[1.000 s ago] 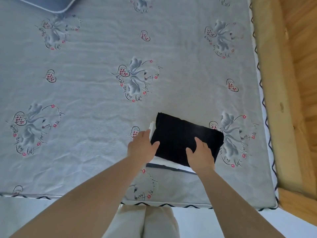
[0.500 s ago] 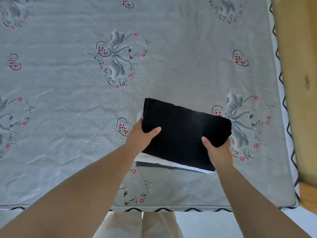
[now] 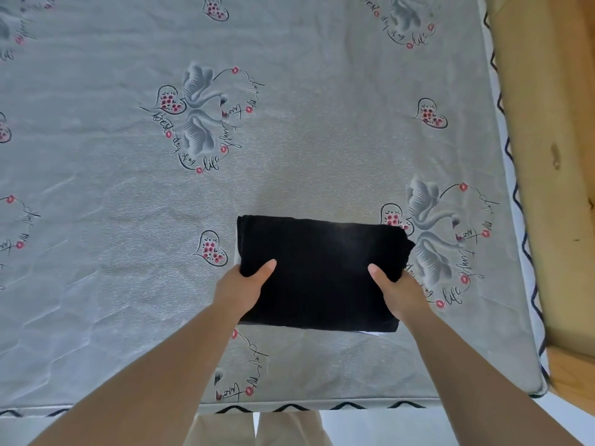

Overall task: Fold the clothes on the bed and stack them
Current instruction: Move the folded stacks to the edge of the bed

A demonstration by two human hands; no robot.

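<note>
A folded black garment [image 3: 322, 272] lies on the grey patterned bed [image 3: 289, 156], near its front edge. It sits on top of a white folded garment [image 3: 368, 332], of which only thin slivers show at the left side and the lower right corner. My left hand [image 3: 243, 284] grips the stack's left edge, thumb on top and fingers hidden underneath. My right hand [image 3: 397, 291] grips the right side the same way, thumb lying on the black cloth.
A wooden bed frame [image 3: 547, 156] runs along the right side of the mattress, with wooden floor beyond. The mattress's front edge [image 3: 289, 407] carries a dark zigzag trim. My beige trousers [image 3: 257, 429] show just below it.
Both hands have slid from on top of the black garment to its sides and taken hold. The stack has been turned square to the bed edge, and the black garment now covers most of the white one.
</note>
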